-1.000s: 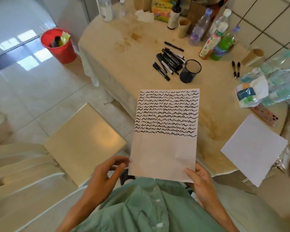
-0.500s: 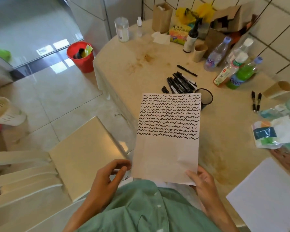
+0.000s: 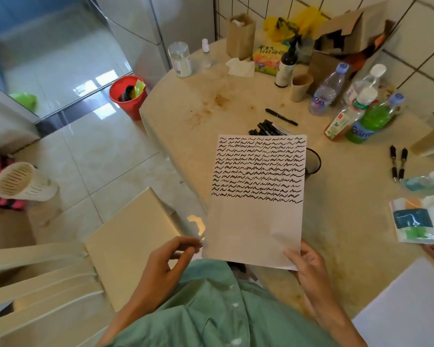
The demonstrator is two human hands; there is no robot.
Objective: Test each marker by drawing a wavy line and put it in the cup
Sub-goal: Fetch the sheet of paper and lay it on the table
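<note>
The sheet of paper (image 3: 257, 201) is white, held up off the table and tilted, its upper two thirds filled with rows of black wavy lines and its lower third blank. Behind its top edge lies a heap of black markers (image 3: 267, 128), partly hidden by the paper. One more black marker (image 3: 281, 117) lies alone just beyond the heap. The cup (image 3: 313, 162), dark and round, stands upright behind the paper's right edge, mostly covered. Two further black markers (image 3: 397, 162) lie side by side, well to the right of the paper.
</note>
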